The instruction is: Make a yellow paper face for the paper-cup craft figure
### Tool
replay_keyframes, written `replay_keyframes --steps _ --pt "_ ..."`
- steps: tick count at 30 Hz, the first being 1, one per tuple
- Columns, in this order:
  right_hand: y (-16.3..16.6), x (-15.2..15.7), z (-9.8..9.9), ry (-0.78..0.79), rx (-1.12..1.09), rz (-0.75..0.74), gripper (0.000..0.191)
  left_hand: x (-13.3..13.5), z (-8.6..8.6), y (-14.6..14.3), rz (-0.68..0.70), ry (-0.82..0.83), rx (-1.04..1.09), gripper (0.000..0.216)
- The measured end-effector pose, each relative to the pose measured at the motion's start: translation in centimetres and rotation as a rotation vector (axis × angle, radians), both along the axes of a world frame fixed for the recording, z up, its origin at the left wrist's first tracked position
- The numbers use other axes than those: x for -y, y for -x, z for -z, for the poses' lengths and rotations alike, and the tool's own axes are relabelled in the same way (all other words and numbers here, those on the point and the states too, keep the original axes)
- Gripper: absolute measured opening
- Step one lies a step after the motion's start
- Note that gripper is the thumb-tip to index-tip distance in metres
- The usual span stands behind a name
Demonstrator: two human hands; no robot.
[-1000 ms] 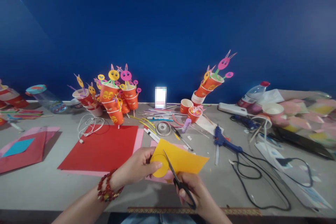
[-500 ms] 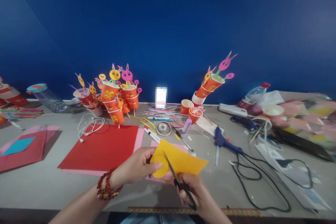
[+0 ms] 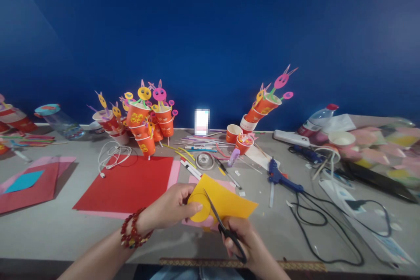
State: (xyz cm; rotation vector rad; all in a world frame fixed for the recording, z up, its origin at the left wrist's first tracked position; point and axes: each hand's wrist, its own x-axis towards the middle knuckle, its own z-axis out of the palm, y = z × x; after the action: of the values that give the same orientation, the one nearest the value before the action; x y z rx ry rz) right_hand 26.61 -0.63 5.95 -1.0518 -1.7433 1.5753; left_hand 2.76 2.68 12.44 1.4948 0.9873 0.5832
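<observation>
Yellow paper (image 3: 229,201) is up in your hands, over the desk (image 3: 42,236), near the middle of its front edge. Big red paper (image 3: 131,183) lies to its left, back from that edge. Your left hand (image 3: 179,205) has its fingers pinched on the yellow paper, thumb on top. Your right hand (image 3: 241,237) has its fingers wrapped round the handles of the black scissors (image 3: 223,227), with the blades on the paper. You seem to be partway through cutting round the small circle (image 3: 202,215). Its low side looks cut, and its top line does not. The next move seems to call for slow snips along that line, turning the paper gently, with your left thumb clear of the blades.
</observation>
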Motion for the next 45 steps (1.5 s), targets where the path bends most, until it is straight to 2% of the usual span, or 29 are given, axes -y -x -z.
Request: replay_keyframes --steps 9,18,27,35,45 --pt "-0.1 -0.1 0.2 -0.027 0.009 0.009 0.066 0.0 -0.6 0.0 -0.001 -0.014 -0.039 0.023" --pt "-0.2 0.0 0.7 -0.033 -0.004 -0.002 0.065 -0.1 -0.5 0.1 -0.004 -0.032 -0.062 0.021" --pt "-0.2 0.1 0.3 -0.009 0.009 0.009 0.066 0.0 -0.8 0.1 -0.007 0.012 -0.075 0.021" --pt "-0.5 0.3 1.5 0.04 -0.021 0.021 0.064 -0.1 -1.0 0.1 0.002 -0.011 -0.029 0.018" --pt "-0.5 0.3 1.4 0.007 -0.019 0.018 0.064 0.1 -0.9 0.2 -0.004 -0.014 -0.022 0.019"
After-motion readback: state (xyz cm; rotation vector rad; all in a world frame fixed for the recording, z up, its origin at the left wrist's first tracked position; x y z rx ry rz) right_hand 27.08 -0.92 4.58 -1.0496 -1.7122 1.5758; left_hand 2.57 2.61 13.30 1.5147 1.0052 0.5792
